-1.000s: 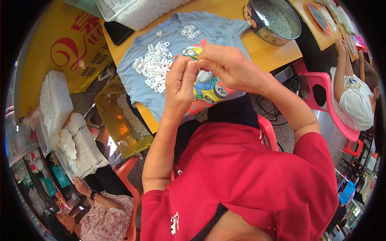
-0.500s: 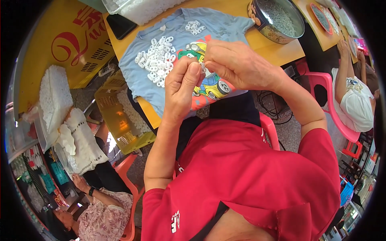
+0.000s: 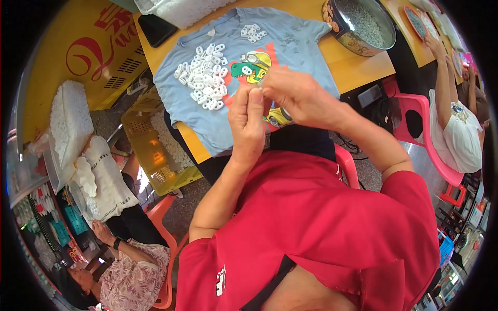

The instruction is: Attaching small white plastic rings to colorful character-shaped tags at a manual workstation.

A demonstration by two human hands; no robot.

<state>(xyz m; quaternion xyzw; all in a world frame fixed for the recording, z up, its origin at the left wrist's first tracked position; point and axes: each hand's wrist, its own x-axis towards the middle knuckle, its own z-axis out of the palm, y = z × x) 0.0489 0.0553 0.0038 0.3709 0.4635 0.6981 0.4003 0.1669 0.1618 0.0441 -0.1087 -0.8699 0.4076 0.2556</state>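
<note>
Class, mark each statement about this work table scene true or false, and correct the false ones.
1. Both hands, left hand and right hand, meet above a light blue T-shirt. True.
2. The small white rings lie in a metal bowl. False: they are piled on the shirt.
3. The round metal tin stands on the yellow table. True.
4. The person wears a green top. False: a red shirt.

The blue T-shirt is soft matt cloth with a glossy printed cartoon. On it lie white plastic rings, smooth and dull. Beside it, a shiny metal tin sits on the smooth yellow bench.
</note>
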